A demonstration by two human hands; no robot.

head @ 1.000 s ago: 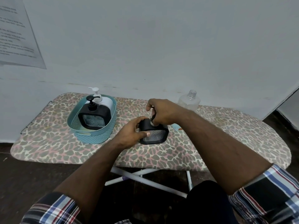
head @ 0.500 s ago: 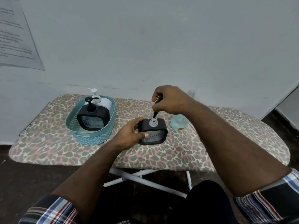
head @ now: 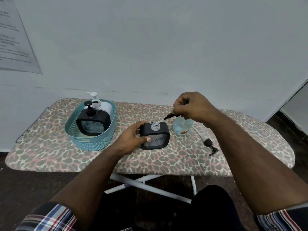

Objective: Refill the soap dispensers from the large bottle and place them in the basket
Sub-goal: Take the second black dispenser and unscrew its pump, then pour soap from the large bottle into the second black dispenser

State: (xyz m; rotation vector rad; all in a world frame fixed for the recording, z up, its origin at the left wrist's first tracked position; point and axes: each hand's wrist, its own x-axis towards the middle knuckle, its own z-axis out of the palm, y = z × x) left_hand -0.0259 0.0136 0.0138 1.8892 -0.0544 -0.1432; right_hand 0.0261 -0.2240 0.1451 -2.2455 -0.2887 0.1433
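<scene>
Though blurred beyond reading, perhaps printed text: wall paper.

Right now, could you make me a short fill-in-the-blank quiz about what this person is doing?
1. The left hand steadies the black dispenser on the ____ board.
2. The right hand lifts out its ____.
3. The teal basket holds ____ dispensers.
4. The loose pump is coloured ____.

Answers: ironing; pump; two; black

A teal basket, black dispensers and a seemingly bluish-tinted bottle at three o'clock are shown on a leopard-patterned board.
</scene>
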